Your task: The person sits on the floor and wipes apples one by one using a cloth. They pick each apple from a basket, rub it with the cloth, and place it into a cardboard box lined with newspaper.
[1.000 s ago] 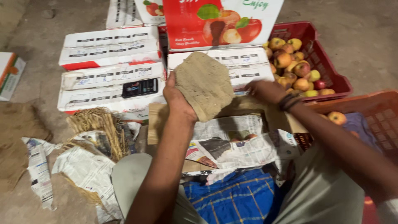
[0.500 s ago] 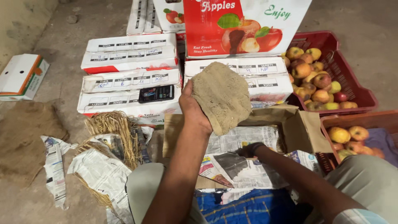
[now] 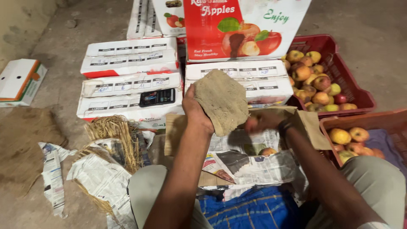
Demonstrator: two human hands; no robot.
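Observation:
My left hand (image 3: 198, 113) is raised and holds a rough brown pad of cloth (image 3: 222, 101) upright by its left edge. Blurred, my right hand (image 3: 259, 121) sits just right of the pad's lower corner with its fingers curled; whether it grips anything is unclear. Below both hands lies an open cardboard box lined with newspaper (image 3: 254, 167), and one apple (image 3: 267, 151) rests in it.
A red crate (image 3: 365, 98) of apples stands at the right, with an orange crate (image 3: 373, 120) of apples nearer. Stacked white cartons (image 3: 127, 63) lie ahead, a phone (image 3: 157, 97) on one. Straw (image 3: 113, 132) and crumpled newspaper (image 3: 99, 178) lie at left, near burlap (image 3: 21, 144).
My right hand came back from the red crate, dipped into the lined box, and has risen to the pad. An apple now lies in the box. The left hand kept the pad up.

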